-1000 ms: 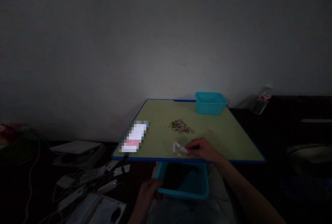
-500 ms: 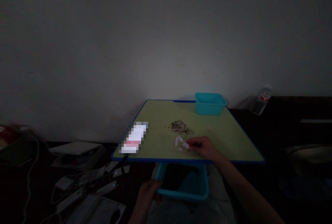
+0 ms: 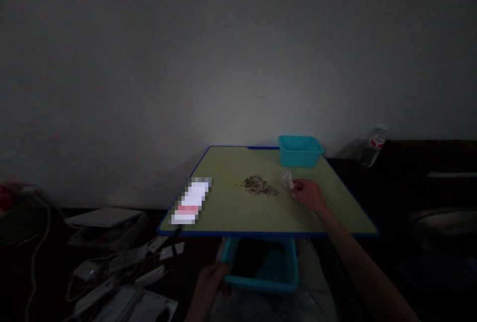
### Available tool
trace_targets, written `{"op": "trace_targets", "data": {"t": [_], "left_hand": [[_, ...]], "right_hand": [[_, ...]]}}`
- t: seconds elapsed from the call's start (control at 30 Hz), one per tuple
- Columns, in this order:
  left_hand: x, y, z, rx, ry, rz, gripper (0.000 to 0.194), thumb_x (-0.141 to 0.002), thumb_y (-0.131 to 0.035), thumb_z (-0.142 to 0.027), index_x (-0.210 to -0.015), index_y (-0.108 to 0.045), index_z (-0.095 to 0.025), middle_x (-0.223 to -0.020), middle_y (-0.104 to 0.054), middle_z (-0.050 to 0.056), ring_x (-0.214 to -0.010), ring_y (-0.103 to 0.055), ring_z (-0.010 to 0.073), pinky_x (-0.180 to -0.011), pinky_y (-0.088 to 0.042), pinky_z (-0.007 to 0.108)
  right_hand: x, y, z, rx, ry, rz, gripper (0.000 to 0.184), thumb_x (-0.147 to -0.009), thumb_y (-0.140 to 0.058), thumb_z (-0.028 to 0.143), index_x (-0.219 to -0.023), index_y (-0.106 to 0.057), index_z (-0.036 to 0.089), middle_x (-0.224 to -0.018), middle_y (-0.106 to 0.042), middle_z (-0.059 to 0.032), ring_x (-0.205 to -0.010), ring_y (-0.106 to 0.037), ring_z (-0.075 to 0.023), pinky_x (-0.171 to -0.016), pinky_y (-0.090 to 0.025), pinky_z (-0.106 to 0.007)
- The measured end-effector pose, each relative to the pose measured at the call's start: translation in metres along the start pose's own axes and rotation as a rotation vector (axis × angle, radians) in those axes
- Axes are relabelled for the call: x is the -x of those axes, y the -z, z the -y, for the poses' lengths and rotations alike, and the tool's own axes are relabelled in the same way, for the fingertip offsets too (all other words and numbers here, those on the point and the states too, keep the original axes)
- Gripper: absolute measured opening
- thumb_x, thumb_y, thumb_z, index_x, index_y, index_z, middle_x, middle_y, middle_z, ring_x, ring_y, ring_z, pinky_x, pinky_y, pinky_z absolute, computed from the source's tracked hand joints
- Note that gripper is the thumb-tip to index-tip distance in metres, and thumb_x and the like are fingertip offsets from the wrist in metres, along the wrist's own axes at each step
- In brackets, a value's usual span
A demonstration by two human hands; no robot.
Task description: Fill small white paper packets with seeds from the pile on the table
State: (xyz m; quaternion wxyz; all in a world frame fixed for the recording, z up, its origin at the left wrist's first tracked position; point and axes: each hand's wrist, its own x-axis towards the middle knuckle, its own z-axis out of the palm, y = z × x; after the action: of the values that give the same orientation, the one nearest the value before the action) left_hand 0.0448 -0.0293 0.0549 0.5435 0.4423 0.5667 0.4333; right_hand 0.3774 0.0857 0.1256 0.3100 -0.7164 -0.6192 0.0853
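My right hand (image 3: 306, 194) pinches a small clear piece of plastic (image 3: 288, 181) with pale edges; its exact kind is too dim to tell. It is held just right of a loose pile of small dark and light grains (image 3: 258, 185) on the yellow-green tabletop (image 3: 223, 207). Below the table's front edge, a turquoise plastic basin (image 3: 263, 284) rests on my lap, its inside mostly in shadow. My left hand (image 3: 213, 282) grips that basin's left rim, with some fingers hidden.
Another turquoise basin (image 3: 300, 155) stands at the table's far right corner. A blurred-out bright phone-like screen (image 3: 192, 200) lies at the left edge. On the dark floor at left are cables and power strips (image 3: 149, 276). A plastic bottle (image 3: 372, 147) leans at the right, near the wall.
My right hand has moved right and away from me with the clear plastic piece, from the near side of the pile to its right side. My left hand stays on the basin.
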Motion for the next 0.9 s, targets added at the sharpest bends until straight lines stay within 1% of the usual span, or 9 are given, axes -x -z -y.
{"op": "trace_targets", "data": {"t": [0.1,0.33,0.47,0.53,0.67,0.77,0.9], "left_hand": [[0.001,0.000,0.000,0.003,0.002,0.000,0.033,-0.072,-0.059,-0.037,-0.045,-0.057,-0.017,-0.032,-0.051,-0.004,-0.034,-0.045,0.0114,-0.043,-0.032,0.022],[0.003,0.000,-0.003,0.025,0.030,0.030,0.033,-0.070,-0.059,-0.037,-0.043,-0.056,-0.017,-0.030,-0.051,-0.004,-0.032,-0.043,0.0107,-0.041,-0.030,0.022],[-0.004,0.003,0.006,0.047,0.054,0.033,0.032,-0.068,-0.060,-0.038,-0.044,-0.056,-0.017,-0.030,-0.051,-0.004,-0.031,-0.044,0.0110,-0.041,-0.031,0.022],[-0.010,0.006,0.014,0.034,0.093,0.056,0.034,-0.068,-0.060,-0.040,-0.043,-0.057,-0.017,-0.027,-0.051,-0.002,-0.031,-0.045,0.0124,-0.041,-0.031,0.022],[-0.020,0.011,0.026,0.004,0.087,0.078,0.039,-0.069,-0.059,-0.045,-0.042,-0.057,-0.017,-0.028,-0.054,0.000,-0.030,-0.046,0.0132,-0.039,-0.030,0.023],[-0.022,0.012,0.030,0.023,0.101,0.059,0.037,-0.067,-0.059,-0.045,-0.043,-0.058,-0.017,-0.029,-0.055,0.000,-0.030,-0.046,0.0128,-0.039,-0.031,0.023],[-0.024,0.014,0.032,0.035,0.103,0.042,0.034,-0.065,-0.061,-0.043,-0.043,-0.056,-0.018,-0.031,-0.054,-0.001,-0.033,-0.045,0.0126,-0.040,-0.033,0.023]], "right_hand": [[0.001,-0.004,0.009,0.030,0.010,0.001,0.033,-0.070,-0.056,0.020,-0.100,-0.068,0.018,-0.081,-0.071,-0.0063,-0.074,-0.065,-0.0197,-0.065,-0.044,-0.025],[-0.006,-0.024,0.032,-0.042,0.019,0.034,0.032,-0.068,-0.058,0.018,-0.098,-0.069,0.016,-0.079,-0.071,-0.0069,-0.070,-0.065,-0.0191,-0.062,-0.045,-0.025],[-0.011,-0.034,0.041,-0.128,0.054,0.023,0.031,-0.069,-0.056,0.016,-0.097,-0.070,0.016,-0.074,-0.071,-0.0064,-0.063,-0.064,-0.0176,-0.060,-0.045,-0.025],[-0.014,-0.037,0.042,-0.154,0.065,0.042,0.031,-0.070,-0.055,0.016,-0.097,-0.070,0.017,-0.073,-0.071,-0.0061,-0.060,-0.064,-0.0167,-0.057,-0.045,-0.024],[-0.017,-0.040,0.035,-0.212,0.069,0.076,0.032,-0.070,-0.055,0.017,-0.100,-0.069,0.017,-0.077,-0.071,-0.0063,-0.057,-0.063,-0.0162,-0.054,-0.045,-0.024],[-0.015,-0.040,0.032,-0.253,0.092,0.078,0.032,-0.071,-0.056,0.018,-0.100,-0.068,0.018,-0.077,-0.071,-0.0051,-0.061,-0.064,-0.0165,-0.057,-0.046,-0.024],[-0.010,-0.037,0.034,-0.259,0.145,0.047,0.030,-0.072,-0.056,0.019,-0.100,-0.069,0.019,-0.078,-0.070,-0.0039,-0.066,-0.063,-0.0162,-0.062,-0.046,-0.025]]}}
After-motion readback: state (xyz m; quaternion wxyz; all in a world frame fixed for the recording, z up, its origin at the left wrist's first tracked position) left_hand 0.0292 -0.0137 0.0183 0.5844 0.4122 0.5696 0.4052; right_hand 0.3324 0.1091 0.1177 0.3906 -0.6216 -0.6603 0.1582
